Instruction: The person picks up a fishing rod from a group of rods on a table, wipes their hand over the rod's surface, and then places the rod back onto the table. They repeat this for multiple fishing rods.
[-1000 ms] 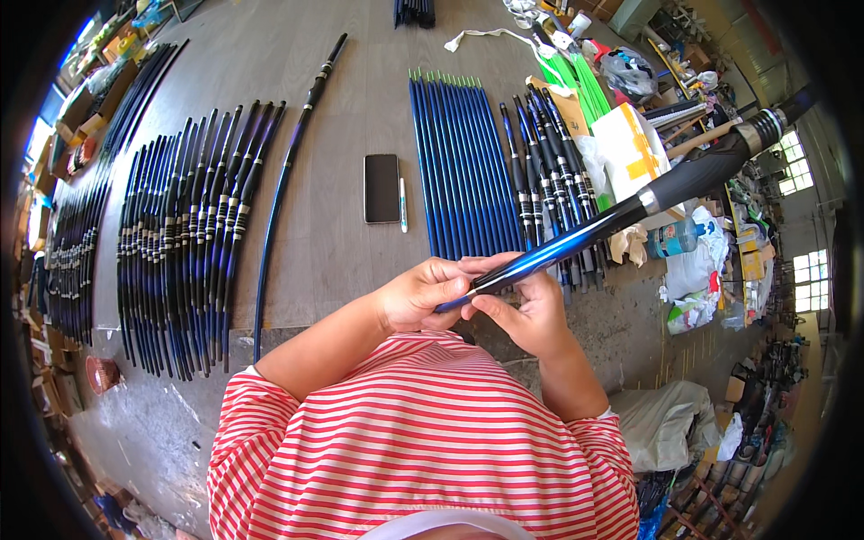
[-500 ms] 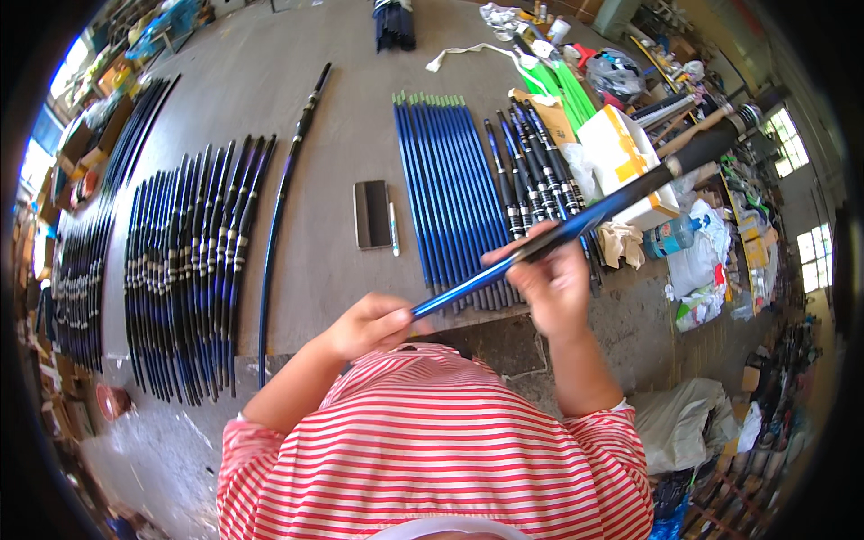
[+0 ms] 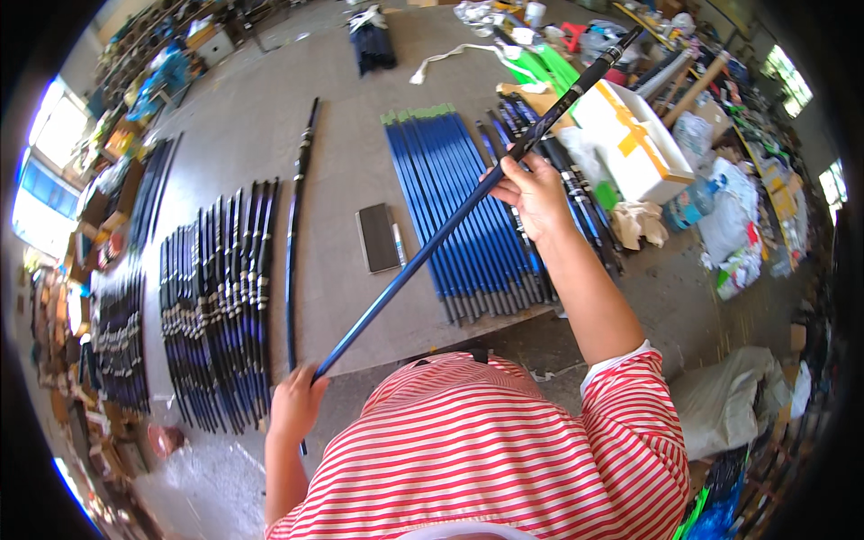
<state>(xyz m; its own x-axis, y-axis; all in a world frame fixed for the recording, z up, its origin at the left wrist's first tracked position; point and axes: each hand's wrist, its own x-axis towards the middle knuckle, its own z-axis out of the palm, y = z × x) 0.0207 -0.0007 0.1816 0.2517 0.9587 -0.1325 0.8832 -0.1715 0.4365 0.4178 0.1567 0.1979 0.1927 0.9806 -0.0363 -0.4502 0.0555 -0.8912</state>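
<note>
A long blue-and-black fishing rod [image 3: 405,275] slants across in front of me, its thick black end up at the right. My left hand [image 3: 294,402] is closed round the thin lower end, near the table's front edge. Higher up, my right hand [image 3: 538,196] grips the rod where the blue gives way to black, thumb on top. Beneath the rod lies a row of blue tubes [image 3: 439,193] with pale green tips. Black-and-silver rod parts [image 3: 576,184] lie to their right, partly hidden by my right hand. Another single rod [image 3: 300,171] rests on the table further left.
Many dark rods [image 3: 220,297] lie side by side at the left, overhanging the table edge. A dark phone-like slab [image 3: 378,238] and a white pen [image 3: 399,245] lie mid-table. At the right are a white box [image 3: 621,135] with orange tape and a water bottle [image 3: 691,205].
The rod has slid down to the left and tilts more steeply. My left hand has moved left and nearer, my right hand farther out, so the two are wider apart.
</note>
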